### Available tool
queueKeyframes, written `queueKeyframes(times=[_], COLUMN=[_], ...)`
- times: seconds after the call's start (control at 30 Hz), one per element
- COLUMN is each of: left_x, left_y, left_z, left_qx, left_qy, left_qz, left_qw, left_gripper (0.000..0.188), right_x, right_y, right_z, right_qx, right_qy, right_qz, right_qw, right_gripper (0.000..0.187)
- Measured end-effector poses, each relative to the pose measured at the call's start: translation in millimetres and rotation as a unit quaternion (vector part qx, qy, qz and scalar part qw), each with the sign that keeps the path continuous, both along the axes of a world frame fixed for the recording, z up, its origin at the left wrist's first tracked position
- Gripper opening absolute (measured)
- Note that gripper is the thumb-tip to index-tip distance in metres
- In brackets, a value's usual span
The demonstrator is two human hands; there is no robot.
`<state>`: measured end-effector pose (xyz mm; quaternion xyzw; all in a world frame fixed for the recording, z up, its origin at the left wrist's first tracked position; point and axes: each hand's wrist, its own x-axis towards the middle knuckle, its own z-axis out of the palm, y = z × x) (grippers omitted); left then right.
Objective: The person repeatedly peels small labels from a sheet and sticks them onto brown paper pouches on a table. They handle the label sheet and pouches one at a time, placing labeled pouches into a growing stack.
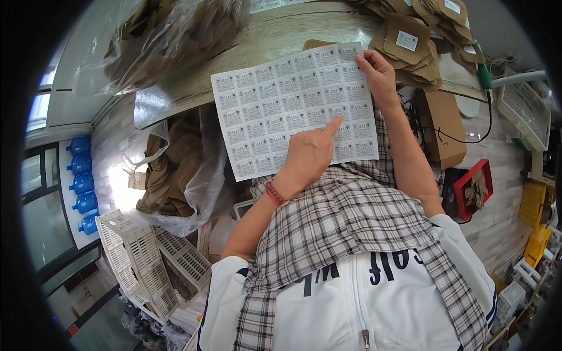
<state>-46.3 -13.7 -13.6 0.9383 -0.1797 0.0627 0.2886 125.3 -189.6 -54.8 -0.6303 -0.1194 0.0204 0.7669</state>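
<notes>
A white sheet of printed labels (287,96) in rows spreads over my lap, its far part over the table's edge. My right hand (379,79) grips the sheet's far right corner, with the thumb on top. My left hand (310,153) lies over the sheet's near part, its index finger stretched out onto a label in the right half; the other fingers are curled and partly hidden. Beyond the right hand lie piles of brown mesh-textured pads (404,41), some bearing a white label. Part of another brown pad (319,44) shows behind the sheet's far edge.
A clear plastic bag of brown pieces (175,35) rests on the wooden table (275,29); another bag (175,169) stands below it. White plastic crates (140,257) are at left. A green-handled tool (483,76) with a cord, a cardboard box (442,128) and a red tray (465,190) are at right.
</notes>
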Motion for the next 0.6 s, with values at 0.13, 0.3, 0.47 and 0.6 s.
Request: queueKeyframes(times=[0.13, 0.3, 0.47, 0.6], left_x=[-0.4, -0.2, 0.8, -0.5], left_y=[-1.2, -1.9, -2.0, -1.1], left_z=[0.8, 2.9, 4.6, 2.7], left_qx=[0.012, -0.004, -0.005, -0.004], left_qy=[0.021, 0.038, 0.050, 0.054], left_qz=[0.009, 0.012, 0.016, 0.020], left_qw=[1.000, 0.999, 0.999, 0.998], left_gripper=[0.049, 0.046, 0.047, 0.048], right_x=[0.1, 0.2, 0.1, -0.8], right_y=[-0.5, 0.7, 0.0, 1.2], right_z=[-0.3, 0.3, 0.1, 0.2], right_qx=[-0.015, -0.014, -0.014, -0.023], right_qy=[-0.014, 0.002, 0.001, 0.002], right_qz=[-0.001, -0.006, -0.005, -0.015], right_qw=[1.000, 1.000, 1.000, 1.000], right_gripper=[0.018, 0.018, 0.018, 0.017])
